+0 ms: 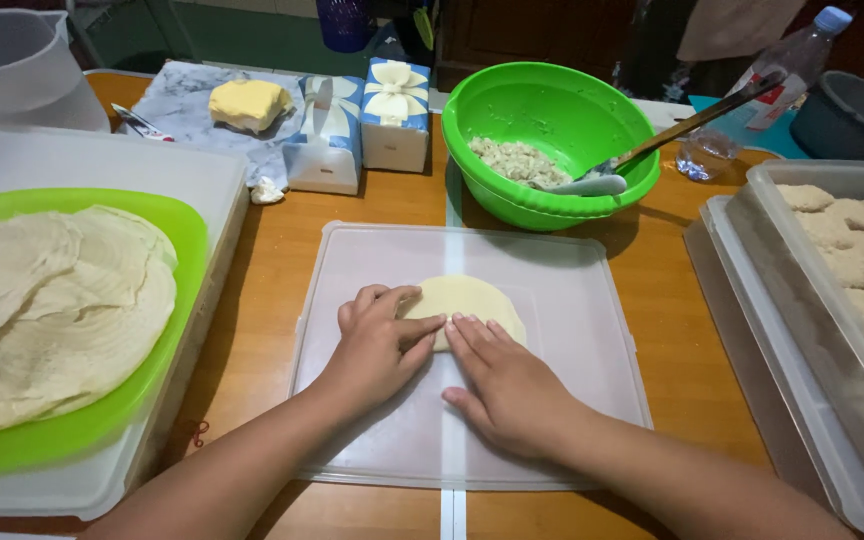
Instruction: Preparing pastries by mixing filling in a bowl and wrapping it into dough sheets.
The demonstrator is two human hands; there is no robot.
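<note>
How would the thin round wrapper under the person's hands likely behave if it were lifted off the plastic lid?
The wrapper looks thin and already folds under the left hand and right hand, so it would probably droop, not stay flat. The stacked wrappers on the green tray ripple at their edges, suggesting softness. Being so thin, it may tear if pulled by one edge.

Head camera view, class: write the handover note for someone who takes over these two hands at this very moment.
Left hand and right hand: both palm-down, fingers pressing the near edge of the folded wrapper on the translucent lid; nothing gripped.
Stack of flat wrappers on the green tray, left.
Green bowl with filling and spoon behind.
Done: breaded pieces lie in the container on the right.
Left: this wrapper is not fully closed; many wrappers remain.
</note>
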